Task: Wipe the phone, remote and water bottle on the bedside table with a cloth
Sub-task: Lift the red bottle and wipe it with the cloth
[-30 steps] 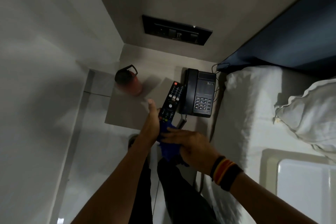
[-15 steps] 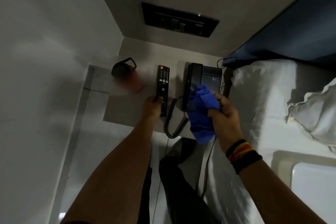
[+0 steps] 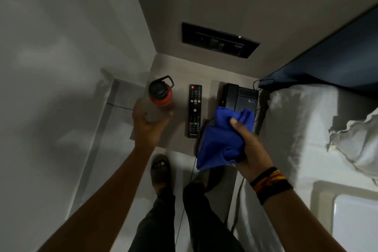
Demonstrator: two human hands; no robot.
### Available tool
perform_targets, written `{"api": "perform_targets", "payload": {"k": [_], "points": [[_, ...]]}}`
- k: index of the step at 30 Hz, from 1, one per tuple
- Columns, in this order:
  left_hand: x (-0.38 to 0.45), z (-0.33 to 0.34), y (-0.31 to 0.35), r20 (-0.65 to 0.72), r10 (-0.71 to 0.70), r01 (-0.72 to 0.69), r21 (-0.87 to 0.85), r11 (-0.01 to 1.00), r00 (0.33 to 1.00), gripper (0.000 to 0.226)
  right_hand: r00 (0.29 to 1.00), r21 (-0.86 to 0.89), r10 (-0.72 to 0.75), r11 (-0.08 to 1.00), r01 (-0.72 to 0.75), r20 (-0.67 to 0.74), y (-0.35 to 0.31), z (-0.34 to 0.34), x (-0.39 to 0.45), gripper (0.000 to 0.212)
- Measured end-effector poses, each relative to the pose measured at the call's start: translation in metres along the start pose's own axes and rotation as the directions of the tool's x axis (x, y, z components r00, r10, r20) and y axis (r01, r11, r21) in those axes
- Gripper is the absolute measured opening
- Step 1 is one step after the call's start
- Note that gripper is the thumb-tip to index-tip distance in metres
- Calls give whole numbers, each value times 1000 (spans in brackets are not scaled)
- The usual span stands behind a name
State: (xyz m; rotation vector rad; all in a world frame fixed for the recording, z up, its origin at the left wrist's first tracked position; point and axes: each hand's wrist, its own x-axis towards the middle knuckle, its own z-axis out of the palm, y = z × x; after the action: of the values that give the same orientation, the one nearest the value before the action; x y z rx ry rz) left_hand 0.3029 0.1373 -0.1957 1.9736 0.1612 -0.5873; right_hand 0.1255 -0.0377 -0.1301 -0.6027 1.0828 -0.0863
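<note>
Three things are sitting in a row on the small grey bedside desk (image 3: 180,141) that I am looking down on: a red water bottle with a black lid and loop handle (image 3: 161,94) at the left, a long black remote with coloured buttons (image 3: 194,111) lying flat in the middle, and a black corded desk phone (image 3: 239,96) at the right, against the white bed (image 3: 296,129). My left hand (image 3: 147,121) is hovering just in front of the bottle with fingers spread and blurred, gripping nothing; whether it is touching the bottle I cannot tell. My right hand (image 3: 246,145), with dark and orange bands on the wrist, is clutching a bunched blue cloth (image 3: 219,141) between thumb and fingers, and the cloth is covering the near part of the phone and its coiled cord. The remote is lying apart from both hands, just beside the cloth's left edge. A black switch panel (image 3: 219,40) is sitting on the wall above the desk.
</note>
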Motion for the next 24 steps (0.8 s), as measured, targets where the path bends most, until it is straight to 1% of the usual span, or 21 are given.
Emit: {"api": "perform_targets", "payload": {"k": [2, 3, 4, 5, 6, 7, 8, 10, 11, 12, 14, 15, 16, 17, 18, 19, 20, 21, 22, 23, 24], "points": [[26, -5, 14, 140, 103, -115, 78, 990, 985, 104, 1000, -84, -20, 996, 20, -9, 1, 10, 1, 41], [40, -5, 23, 203, 130, -157, 124, 980, 971, 104, 998, -131, -54, 990, 52, -16, -1, 13, 1, 36], [51, -6, 34, 252, 152, -197, 165, 966, 956, 96, 995, -192, -102, 976, 100, -4, -2, 17, 1, 30], [60, -6, 42, 282, 175, -239, 214, 947, 943, 83, 988, -281, -154, 947, 155, 26, -5, 22, -2, 24], [67, -7, 50, 291, 183, -267, 282, 922, 939, 71, 977, -398, -206, 893, 212, 59, -7, 28, -4, 19], [73, -8, 57, 292, 188, -284, 332, 899, 938, 62, 962, -514, -255, 815, 268, 97, -11, 34, -8, 15], [75, -8, 64, 283, 182, -283, 374, 883, 942, 56, 946, -603, -298, 734, 312, 128, -14, 41, -11, 16], [73, -12, 79, 263, 175, -273, 402, 874, 949, 51, 908, -685, -375, 613, 394, 186, -22, 58, -15, 23], [70, -15, 85, 252, 171, -263, 399, 879, 953, 49, 874, -707, -437, 550, 445, 211, -27, 68, -16, 25], [68, -18, 92, 243, 168, -254, 382, 888, 955, 47, 820, -726, -519, 466, 507, 240, -33, 78, -17, 28], [66, -21, 107, 238, 129, -206, 334, 920, 963, 43, 675, -733, -664, 276, 622, 323, -42, 102, -15, 38], [63, -24, 117, 250, 98, -171, 290, 941, 963, 42, 607, -726, -692, 174, 665, 391, -43, 117, -15, 46], [60, -26, 126, 274, 71, -132, 213, 968, 959, 45, 552, -705, -682, 75, 705, 479, -40, 130, -12, 51], [59, -29, 133, 292, 51, -84, 103, 991, 955, 50, 509, -682, -639, -33, 731, 576, -34, 142, -9, 54], [59, -31, 138, 286, 27, -26, -7, 1000, 958, 49, 466, -650, -584, -145, 746, 665, -25, 148, -2, 55], [60, -33, 141, 269, 10, 12, -80, 997, 963, 43, 433, -621, -528, -248, 744, 730, -13, 150, 4, 57], [59, -36, 144, 241, 0, 20, -82, 996, 970, 39, 416, -603, -492, -321, 730, 765, -1, 144, 11, 60], [58, -38, 144, 204, -13, 20, -35, 999, 979, 41, 408, -590, -459, -382, 711, 789, 7, 135, 16, 64], [58, -40, 141, 172, -25, 24, 10, 1000, 985, 45, 405, -580, -440, -409, 705, 802, 15, 124, 19, 66], [57, -42, 136, 158, -31, 26, 33, 999, 987, 47, 430, -585, -414, -404, 703, 802, 23, 113, 18, 66], [56, -45, 131, 166, -34, 28, 40, 999, 986, 48, 488, -615, -383, -371, 696, 784, 32, 99, 15, 61]]}}
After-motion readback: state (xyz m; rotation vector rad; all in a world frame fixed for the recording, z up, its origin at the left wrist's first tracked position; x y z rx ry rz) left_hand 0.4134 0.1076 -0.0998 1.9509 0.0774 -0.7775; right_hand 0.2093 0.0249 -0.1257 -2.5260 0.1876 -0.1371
